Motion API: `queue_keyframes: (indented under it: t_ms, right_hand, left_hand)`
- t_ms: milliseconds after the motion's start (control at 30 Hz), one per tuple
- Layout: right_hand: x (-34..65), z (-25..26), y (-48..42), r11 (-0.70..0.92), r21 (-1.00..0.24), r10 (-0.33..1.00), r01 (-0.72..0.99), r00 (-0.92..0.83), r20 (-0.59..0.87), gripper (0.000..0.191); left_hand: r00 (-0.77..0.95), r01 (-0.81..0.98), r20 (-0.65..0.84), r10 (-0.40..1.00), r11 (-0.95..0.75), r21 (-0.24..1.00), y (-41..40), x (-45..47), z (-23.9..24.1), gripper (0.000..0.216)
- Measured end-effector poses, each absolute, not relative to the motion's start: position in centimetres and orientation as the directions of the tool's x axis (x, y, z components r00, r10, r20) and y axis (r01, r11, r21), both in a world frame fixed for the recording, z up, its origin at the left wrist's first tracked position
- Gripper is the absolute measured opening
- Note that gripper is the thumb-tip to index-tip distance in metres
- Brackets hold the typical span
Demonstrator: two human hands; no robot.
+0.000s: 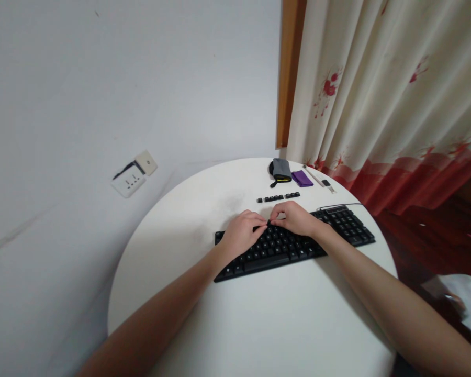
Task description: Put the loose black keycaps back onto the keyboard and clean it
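Note:
A black keyboard (267, 263) lies at a slant on the round white table. Over its upper rows, my left hand (241, 230) and my right hand (292, 217) meet fingertip to fingertip. Between them is a small black keycap (269, 223), pinched by the thumb and fingers of both hands. Whether this keycap is seated on the keyboard or lifted from it I cannot tell. Behind the hands, several loose black keycaps (273, 198) lie in a row. My hands cover part of the upper key rows.
On the far side of the white table (172, 235) lie a grey pouch (281, 170), a folded purple cloth (302, 178) and a thin pale stick-like tool (314, 176). The keyboard cable (347, 204) runs toward the right edge. A wall and a curtain (361, 104) stand behind.

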State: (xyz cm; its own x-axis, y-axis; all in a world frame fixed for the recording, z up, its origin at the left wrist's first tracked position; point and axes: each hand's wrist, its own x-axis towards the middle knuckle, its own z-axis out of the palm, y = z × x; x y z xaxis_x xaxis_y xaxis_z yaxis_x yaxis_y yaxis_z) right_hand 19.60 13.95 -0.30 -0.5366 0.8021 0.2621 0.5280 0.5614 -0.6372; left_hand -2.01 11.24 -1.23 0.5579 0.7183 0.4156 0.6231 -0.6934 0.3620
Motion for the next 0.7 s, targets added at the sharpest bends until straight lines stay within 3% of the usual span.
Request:
queue_keyframes:
  t_ms: [500,700]
  right_hand:
    - [19.3,1.6,12.5,0.565,-0.385,0.82,0.73,-0.548,0.164,0.015]
    - [19.7,1.2,12.6,0.582,-0.453,0.8,0.675,-0.576,0.168,0.017]
  left_hand:
    - [0.572,0.655,0.331,0.751,-0.661,0.366,10.7,-1.8,-0.7,0.019]
    - [0.564,0.673,0.302,0.768,-0.64,0.37,10.4,-1.7,-0.4,0.021]
